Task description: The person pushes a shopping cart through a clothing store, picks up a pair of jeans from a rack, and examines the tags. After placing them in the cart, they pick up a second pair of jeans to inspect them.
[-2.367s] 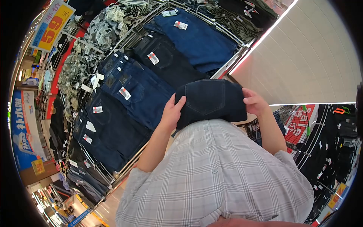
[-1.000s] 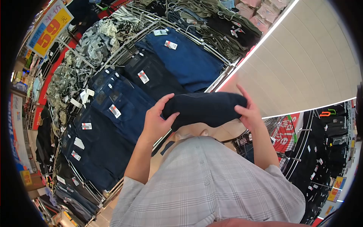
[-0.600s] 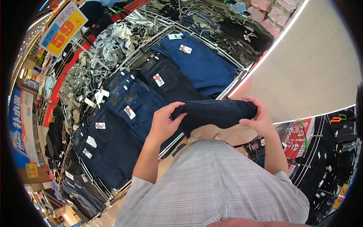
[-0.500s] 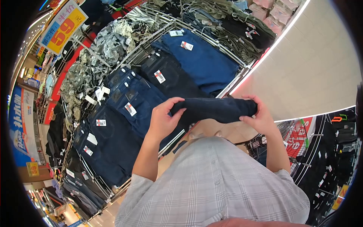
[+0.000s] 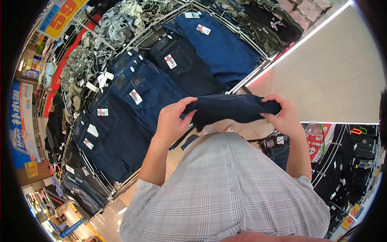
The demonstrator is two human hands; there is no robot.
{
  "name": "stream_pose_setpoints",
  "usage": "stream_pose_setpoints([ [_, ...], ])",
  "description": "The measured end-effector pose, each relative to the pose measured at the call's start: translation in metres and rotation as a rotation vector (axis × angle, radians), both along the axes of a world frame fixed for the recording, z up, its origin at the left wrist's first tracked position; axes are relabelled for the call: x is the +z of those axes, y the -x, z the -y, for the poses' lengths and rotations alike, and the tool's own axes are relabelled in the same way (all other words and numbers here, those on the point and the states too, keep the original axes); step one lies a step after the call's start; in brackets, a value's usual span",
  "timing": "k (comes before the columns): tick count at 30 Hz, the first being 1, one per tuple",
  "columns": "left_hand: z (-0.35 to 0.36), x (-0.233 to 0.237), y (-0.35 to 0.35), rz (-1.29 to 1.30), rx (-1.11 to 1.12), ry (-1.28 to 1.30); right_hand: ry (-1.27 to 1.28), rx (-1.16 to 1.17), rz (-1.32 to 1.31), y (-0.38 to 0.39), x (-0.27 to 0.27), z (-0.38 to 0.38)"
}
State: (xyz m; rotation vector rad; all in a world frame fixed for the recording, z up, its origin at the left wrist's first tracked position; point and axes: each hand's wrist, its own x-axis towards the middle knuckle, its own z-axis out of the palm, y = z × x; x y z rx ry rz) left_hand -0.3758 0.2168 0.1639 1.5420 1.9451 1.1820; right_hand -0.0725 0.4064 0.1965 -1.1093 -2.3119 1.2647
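Note:
A pair of dark navy jeans (image 5: 231, 108), folded into a narrow bundle, is stretched out in front of my chest. My left hand (image 5: 174, 119) pinches its left end between thumb and fingers. At the other end, my right hand (image 5: 285, 115) grips it the same way. Beyond them, folded jeans with white-and-red tags lie side by side on a metal rack: a bright blue pair (image 5: 219, 48), a black pair (image 5: 183, 66), a navy pair (image 5: 149, 94) and darker ones (image 5: 113, 137) nearer me on the left. The underside of the held jeans is hidden.
Camouflage clothes (image 5: 115, 34) and olive trousers (image 5: 252, 30) fill the rack's far sections. A yellow price sign (image 5: 62, 18) stands above at upper left. A black wire basket (image 5: 276, 143) is beyond my right forearm. Dark clothing hangs on a rack (image 5: 336, 161) at right.
Both hands and the held jeans have shifted slightly up in view, the jeans' lower edge sagging more at left. The rack has slid a little as the camera moved.

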Motion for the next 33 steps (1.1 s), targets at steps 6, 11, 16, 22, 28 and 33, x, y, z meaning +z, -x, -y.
stream_pose_setpoints([
  [6, 0.003, -0.007, -0.003, -0.264, 0.031, -0.194, -0.162, -0.017, 0.002, 0.006, -0.004, -0.006],
  [11, 0.007, 0.008, -0.01, -0.409, 0.09, -0.192, -0.279, -0.047, -0.106, 0.014, -0.013, -0.009],
  [16, 0.005, -0.015, -0.022, 0.094, -0.072, -0.354, -0.291, -0.142, -0.231, 0.018, -0.031, -0.011],
  [22, 0.003, -0.019, -0.028, 0.148, -0.018, -0.359, -0.415, -0.134, -0.335, 0.021, -0.045, -0.018],
  [28, -0.01, -0.031, -0.02, 0.542, 0.216, -0.319, 0.074, -0.256, -0.355, 0.018, -0.031, -0.015],
  [33, -0.031, -0.025, -0.021, 0.602, 0.182, -0.419, 0.074, -0.446, -0.503, 0.041, -0.049, -0.009],
])
